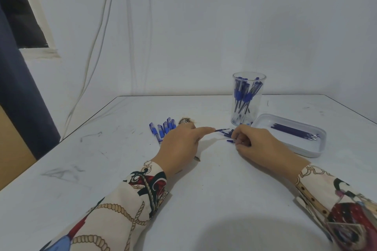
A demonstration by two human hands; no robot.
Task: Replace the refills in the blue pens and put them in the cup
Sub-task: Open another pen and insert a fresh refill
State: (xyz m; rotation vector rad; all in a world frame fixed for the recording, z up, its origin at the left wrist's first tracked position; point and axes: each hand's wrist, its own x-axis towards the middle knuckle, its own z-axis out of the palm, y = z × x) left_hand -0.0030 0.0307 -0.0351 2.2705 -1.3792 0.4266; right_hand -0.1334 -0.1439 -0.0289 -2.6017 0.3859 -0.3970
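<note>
1. Left hand (180,142) pinches a thin refill (222,129) at thumb and forefinger; right hand (253,141) is curled round a small blue pen part (230,140).
2. Loose pens (162,129) lie behind the left hand, undone.
3. Cup (248,99) holds several pens; tray (317,149) holds spare refills (293,131). Roughly midway.

White desk (126,169), and it was smudged with grey scuff marks. The pens (163,128) lying in a row showed bright blue caps and grips. The cup (248,100) was clear, more blue pens inside showing through it. The tray (310,149) was translucent white, and the refills (293,131) in it ran dark blue. Both sleeves (130,206) were cream, printed with tan rope, dark red and black shapes. The wall (204,36) was pale grey-white, and a dark navy curtain (20,91) hung at the left.
</note>
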